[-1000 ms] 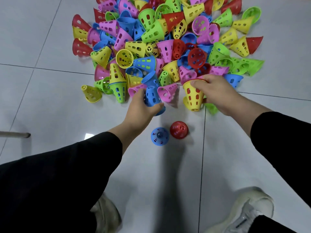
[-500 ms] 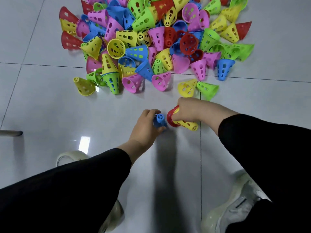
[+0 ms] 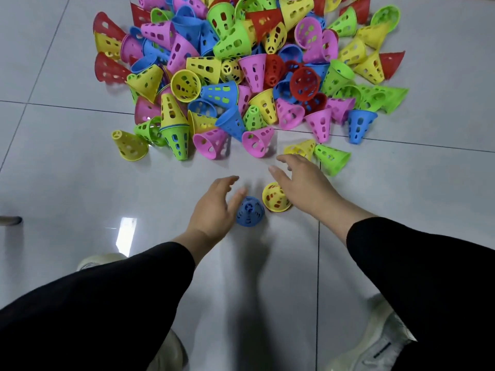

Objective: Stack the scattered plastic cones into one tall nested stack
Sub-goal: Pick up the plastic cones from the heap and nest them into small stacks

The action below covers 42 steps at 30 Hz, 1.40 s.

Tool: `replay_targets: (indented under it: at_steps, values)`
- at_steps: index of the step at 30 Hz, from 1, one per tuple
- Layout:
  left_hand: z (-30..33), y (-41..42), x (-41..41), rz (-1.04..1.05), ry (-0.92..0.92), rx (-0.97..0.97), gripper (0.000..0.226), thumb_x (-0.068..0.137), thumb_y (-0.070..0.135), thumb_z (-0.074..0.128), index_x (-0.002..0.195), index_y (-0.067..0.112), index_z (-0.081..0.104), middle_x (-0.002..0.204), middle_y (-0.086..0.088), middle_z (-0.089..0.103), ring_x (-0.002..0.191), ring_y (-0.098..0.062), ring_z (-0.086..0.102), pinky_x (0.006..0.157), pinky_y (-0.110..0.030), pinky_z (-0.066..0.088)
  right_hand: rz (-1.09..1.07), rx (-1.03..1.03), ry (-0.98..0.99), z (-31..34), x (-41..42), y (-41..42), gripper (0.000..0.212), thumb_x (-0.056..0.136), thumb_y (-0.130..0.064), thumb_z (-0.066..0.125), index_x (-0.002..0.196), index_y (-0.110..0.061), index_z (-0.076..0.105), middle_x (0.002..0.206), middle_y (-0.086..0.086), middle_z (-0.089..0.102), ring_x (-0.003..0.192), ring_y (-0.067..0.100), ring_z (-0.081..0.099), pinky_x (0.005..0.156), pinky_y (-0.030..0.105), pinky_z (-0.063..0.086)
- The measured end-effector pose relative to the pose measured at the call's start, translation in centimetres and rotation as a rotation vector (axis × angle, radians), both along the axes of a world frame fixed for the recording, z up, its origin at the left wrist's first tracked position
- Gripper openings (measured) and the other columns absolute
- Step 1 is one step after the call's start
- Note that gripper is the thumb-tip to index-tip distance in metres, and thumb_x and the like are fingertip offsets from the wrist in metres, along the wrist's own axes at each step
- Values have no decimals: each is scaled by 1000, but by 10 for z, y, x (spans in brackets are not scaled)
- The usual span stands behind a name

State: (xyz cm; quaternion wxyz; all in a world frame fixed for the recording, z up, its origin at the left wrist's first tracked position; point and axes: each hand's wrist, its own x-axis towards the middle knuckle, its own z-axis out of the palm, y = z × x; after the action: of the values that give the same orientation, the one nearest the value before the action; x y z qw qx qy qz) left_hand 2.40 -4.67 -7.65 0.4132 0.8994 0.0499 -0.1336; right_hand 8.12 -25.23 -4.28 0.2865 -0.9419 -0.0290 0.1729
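Two short cone stacks stand upright on the floor tiles close to me: a blue stack [image 3: 249, 211] and, to its right, a yellow cone over a red one [image 3: 275, 197]. My left hand [image 3: 214, 207] is open just left of the blue stack, fingers spread. My right hand [image 3: 302, 180] is open above and right of the yellow stack, fingers pointing at the pile. A big heap of perforated cones [image 3: 241, 65] in several colours covers the floor beyond. A pink cone [image 3: 258, 141] and a yellow cone [image 3: 301, 149] lie nearest my fingertips.
A green cone [image 3: 332, 158] lies right of my right hand. A yellow-on-green nested pair [image 3: 175, 129] stands at the pile's left front. My shoes [image 3: 375, 344] are at the bottom of view. A dark object [image 3: 10, 220] pokes in at the left edge.
My left hand put the blue cone onto the blue one, my right hand set the yellow cone over the red one. Both hands have let go and opened, lifting toward the pile.
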Motion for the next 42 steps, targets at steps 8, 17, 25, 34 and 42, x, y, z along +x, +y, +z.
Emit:
replay_targets:
  at_steps: [8,17,25,34,42]
  values:
    - [25,-40,64,-20,-185,68,32,99,32,53,127,16,58,118,-4,64,98,-20,62,86,-36,51,-282,-175,-185,-4,40,-77,43,91,-41,59,124,-14,60,124,14,57,116,37,53,95,47,47]
    - [14,-139,141,-310,65,424,64,94,50,56,139,6,43,133,-19,55,119,-36,54,93,-43,47,-174,-306,181,-41,43,-120,81,84,-56,66,144,-9,39,134,20,50,123,38,51,96,40,43]
    - [-18,-161,156,-414,195,534,46,88,36,67,120,12,46,110,-13,61,103,-35,60,76,-45,50,-222,-337,129,-49,51,-114,51,78,-44,70,110,-7,54,103,16,58,96,38,59,70,34,40]
    - [38,-107,136,-12,23,-115,40,71,27,73,106,23,55,95,-12,61,81,-30,61,64,-36,51,-479,212,105,5,48,-89,53,78,-36,77,119,-18,50,100,-3,61,88,18,59,71,27,41]
    - [73,-31,58,265,-108,-265,25,85,21,72,102,25,54,85,14,59,73,-2,56,67,-23,46,-268,421,-112,30,14,-35,41,75,-35,83,108,-28,61,99,-13,59,93,9,57,82,21,46]
